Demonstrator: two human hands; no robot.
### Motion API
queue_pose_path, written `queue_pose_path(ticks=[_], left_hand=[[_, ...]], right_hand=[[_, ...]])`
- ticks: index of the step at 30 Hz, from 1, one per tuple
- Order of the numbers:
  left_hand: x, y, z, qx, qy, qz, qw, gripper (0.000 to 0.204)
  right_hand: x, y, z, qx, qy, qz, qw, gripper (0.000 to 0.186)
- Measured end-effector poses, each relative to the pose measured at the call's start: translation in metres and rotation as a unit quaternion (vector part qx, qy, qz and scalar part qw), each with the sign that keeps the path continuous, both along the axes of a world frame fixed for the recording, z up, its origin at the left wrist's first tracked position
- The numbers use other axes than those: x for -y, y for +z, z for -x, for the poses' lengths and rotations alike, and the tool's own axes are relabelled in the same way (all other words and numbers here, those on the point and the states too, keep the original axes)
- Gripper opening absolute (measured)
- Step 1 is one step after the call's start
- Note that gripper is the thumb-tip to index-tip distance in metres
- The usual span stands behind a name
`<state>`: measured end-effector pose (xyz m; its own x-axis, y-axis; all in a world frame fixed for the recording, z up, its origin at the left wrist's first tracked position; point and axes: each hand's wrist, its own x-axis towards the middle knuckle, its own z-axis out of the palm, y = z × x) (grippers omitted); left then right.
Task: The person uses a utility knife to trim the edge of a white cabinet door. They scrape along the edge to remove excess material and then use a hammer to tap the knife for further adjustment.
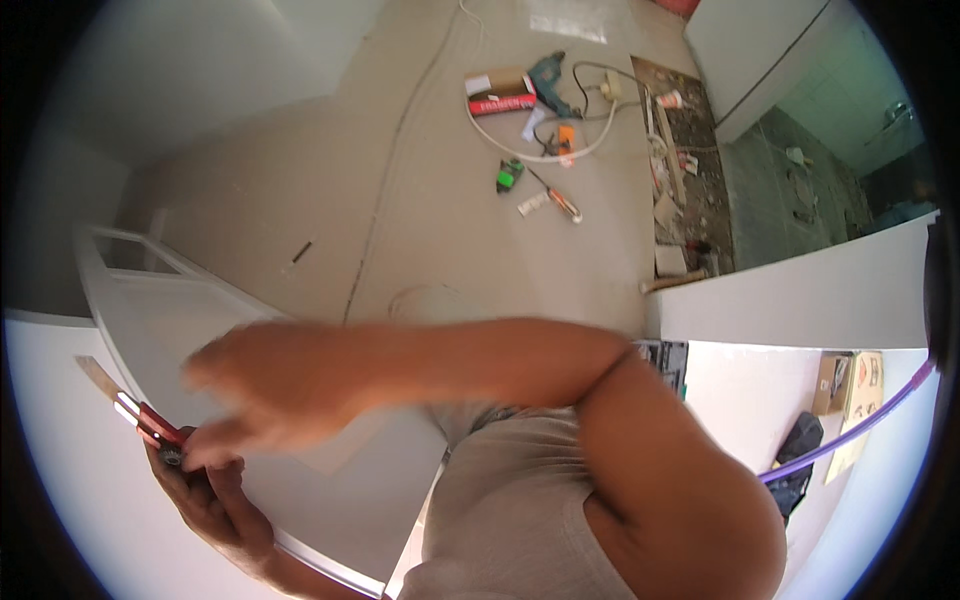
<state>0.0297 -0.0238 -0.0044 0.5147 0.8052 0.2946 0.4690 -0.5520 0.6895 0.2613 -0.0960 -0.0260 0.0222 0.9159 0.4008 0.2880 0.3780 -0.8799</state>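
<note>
My left hand [215,500] is at the lower left, its fingers wrapped round a red snap-off utility knife [160,428]. The knife's long blade [98,378] is out and points up to the left, with a dark round knob at the other end. Across my body from the right reaches my right arm, bringing my right hand [270,390] right beside the knife. That hand is smeared by motion; its thumb is close to the knob, and I cannot tell whether it touches. A white framed panel [180,290] stands behind and below both hands.
On the floor lie a drill [550,85], a red box [502,95], a looped cable [585,150], a black-and-green tool [509,176] and a screwdriver [563,205]. Rubble [690,150] lines a doorway at right. A purple hose [850,430] hangs at lower right.
</note>
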Motion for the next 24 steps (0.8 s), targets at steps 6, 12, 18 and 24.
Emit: queue_pose_path(ticks=[6, 12, 18, 24], left_hand=[[0.009, 0.000, -0.031, 0.057, -0.001, -0.027, 0.998, 0.065], [-0.003, 0.011, -0.024, 0.159, -0.027, -0.022, 0.987, 0.064], [-0.016, 0.019, -0.012, 0.208, -0.001, 0.080, 0.975, 0.060], [-0.032, 0.023, 0.004, 0.404, -0.062, 0.109, 0.906, 0.072]], right_hand=[[0.226, -0.252, -0.162, 0.119, -0.411, 0.369, 0.825, 0.042], [0.413, -0.339, -0.062, -0.236, -0.355, 0.702, 0.571, 0.040], [0.533, -0.468, 0.033, -0.218, -0.330, 0.812, 0.429, 0.035], [0.498, -0.461, 0.056, -0.260, -0.430, 0.725, 0.472, 0.037]])
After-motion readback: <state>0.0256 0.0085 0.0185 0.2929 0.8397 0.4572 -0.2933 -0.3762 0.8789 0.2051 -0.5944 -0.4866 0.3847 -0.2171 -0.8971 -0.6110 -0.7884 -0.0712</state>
